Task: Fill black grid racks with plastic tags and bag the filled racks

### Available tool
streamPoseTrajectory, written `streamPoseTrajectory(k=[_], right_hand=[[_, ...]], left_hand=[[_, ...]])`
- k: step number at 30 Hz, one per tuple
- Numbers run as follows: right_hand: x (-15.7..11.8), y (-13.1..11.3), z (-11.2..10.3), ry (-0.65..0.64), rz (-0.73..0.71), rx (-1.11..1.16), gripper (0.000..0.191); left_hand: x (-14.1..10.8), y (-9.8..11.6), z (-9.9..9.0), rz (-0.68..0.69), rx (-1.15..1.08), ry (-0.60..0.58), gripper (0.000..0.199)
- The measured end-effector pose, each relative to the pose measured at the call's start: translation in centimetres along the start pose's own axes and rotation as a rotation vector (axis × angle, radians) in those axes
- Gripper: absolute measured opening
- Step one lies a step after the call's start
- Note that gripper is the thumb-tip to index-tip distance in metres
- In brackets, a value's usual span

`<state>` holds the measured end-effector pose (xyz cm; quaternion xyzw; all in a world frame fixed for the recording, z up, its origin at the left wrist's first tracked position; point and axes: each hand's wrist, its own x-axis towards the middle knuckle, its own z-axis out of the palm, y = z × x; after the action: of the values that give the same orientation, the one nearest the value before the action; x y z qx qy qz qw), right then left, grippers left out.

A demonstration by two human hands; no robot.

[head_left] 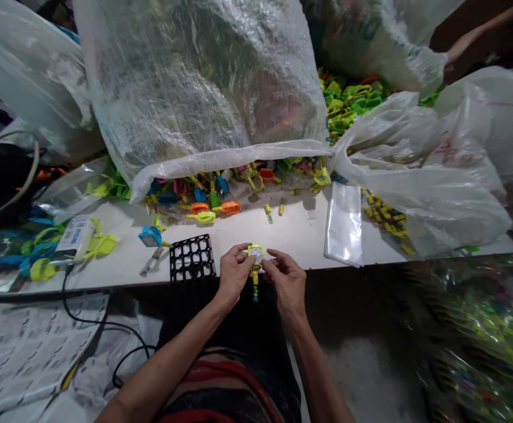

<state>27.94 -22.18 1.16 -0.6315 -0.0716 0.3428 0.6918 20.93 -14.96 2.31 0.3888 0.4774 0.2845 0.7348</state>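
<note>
A yellow toy watch (255, 252) with a white numbered face is held at the table's front edge. From it hangs a narrow tube (255, 288) with small coloured pieces inside. My left hand (234, 273) is closed on the watch's left side, thumb across the lower face. My right hand (286, 279) has its thumb and bent fingers at the right edge of the same watch, closed on it. Left of my hands lies a black plastic grid (192, 258). Beyond them, two small filled tubes (268, 212) lie on the white table (239, 226).
Big plastic sacks (203, 76) spill toy watches along the back. A blue toy watch (150, 236) stands by the grid. Flat clear bags (344, 226) and a heap of tubes (386, 216) lie at right. A cable (93, 320) hangs at left. Another person's arm (481, 41) reaches in.
</note>
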Motion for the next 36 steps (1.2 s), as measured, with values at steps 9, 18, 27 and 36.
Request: streamPoseTrajectory(k=[9,18,27,36], right_hand=[[0.0,-0.4,0.9,0.052,-0.030,0.025,0.031],[0.0,-0.7,1.5,0.080,0.022,0.105,0.026],[0.7,-1.4,1.9,-0.010,0.075,0.118,0.028],[0.9,-2.0,1.5,-0.103,-0.040,-0.154,0.023]], left_hand=[[0.1,0.0,0.0,0.046,0.046,-0.038,0.038],[0.1,-0.3,-0.1,0.073,-0.001,-0.061,0.035],[0.3,0.0,-0.8,0.139,0.125,-0.055,0.036],[-0.1,-0.1,-0.8,0.236,0.116,-0.045,0.036]])
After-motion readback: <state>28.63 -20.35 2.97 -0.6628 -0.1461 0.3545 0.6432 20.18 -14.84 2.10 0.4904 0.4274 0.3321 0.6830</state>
